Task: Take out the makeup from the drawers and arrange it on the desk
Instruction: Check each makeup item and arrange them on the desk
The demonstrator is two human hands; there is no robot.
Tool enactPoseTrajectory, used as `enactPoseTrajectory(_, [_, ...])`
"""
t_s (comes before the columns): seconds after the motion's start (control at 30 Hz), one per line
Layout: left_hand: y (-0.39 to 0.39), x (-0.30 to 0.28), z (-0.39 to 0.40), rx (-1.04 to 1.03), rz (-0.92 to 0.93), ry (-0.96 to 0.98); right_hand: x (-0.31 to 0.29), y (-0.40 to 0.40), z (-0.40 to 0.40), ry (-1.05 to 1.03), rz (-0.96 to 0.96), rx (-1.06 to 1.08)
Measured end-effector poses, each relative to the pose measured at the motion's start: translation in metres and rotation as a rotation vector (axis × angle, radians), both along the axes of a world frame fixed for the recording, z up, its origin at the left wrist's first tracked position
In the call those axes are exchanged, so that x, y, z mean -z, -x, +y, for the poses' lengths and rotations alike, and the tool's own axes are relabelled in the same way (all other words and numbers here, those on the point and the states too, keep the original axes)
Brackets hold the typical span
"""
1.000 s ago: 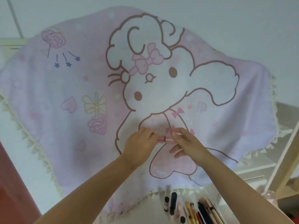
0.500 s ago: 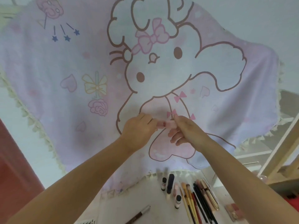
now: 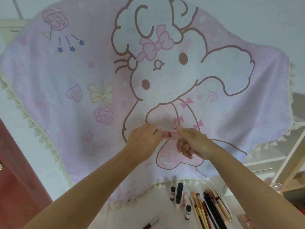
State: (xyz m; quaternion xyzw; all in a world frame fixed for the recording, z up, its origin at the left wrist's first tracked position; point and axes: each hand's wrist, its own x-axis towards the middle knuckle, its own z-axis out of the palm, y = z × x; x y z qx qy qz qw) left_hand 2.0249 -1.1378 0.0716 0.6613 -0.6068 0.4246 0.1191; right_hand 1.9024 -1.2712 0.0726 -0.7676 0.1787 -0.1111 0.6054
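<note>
While both hands are raised in front of the cartoon cloth [image 3: 82,76], a small pink lip tube [image 3: 170,135] spans between them, long axis approx horizontal, L–R. Left hand [image 3: 145,140] pinches the darker end; right hand [image 3: 192,142] closed on the pale end, prob. the cap. Desk [image 3: 145,210] w/ row of pencils & brushes [image 3: 209,207] lies below and nearer the right hand. Judged: cap gets seated along the tube axis, then set-down by the row.
</note>
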Motion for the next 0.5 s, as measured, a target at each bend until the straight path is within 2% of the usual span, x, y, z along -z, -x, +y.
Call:
enactPoseTrajectory(0.07, [0.000,0.001,0.000,-0.007,0.014,-0.018,0.001,0.000,0.000,0.055,-0.079,-0.010])
enactPoseTrajectory(0.13, [0.000,0.001,0.001,-0.009,0.046,-0.033,0.003,0.001,-0.003,0.247,-0.163,-0.009])
enactPoseTrajectory(0.2, [0.001,0.000,0.001,-0.021,0.079,-0.047,0.005,0.003,-0.006,0.485,-0.147,-0.022])
enactPoseTrajectory(0.23, [0.001,-0.001,0.001,-0.025,0.094,-0.054,0.005,0.003,-0.005,0.527,-0.115,-0.031])
enactPoseTrajectory(0.4, [0.004,-0.004,0.000,-0.003,0.125,-0.087,0.009,0.001,-0.003,0.498,-0.060,0.091])
enactPoseTrajectory(0.5, [0.003,-0.003,0.002,0.010,0.137,-0.092,0.010,0.003,-0.002,0.550,-0.145,0.108])
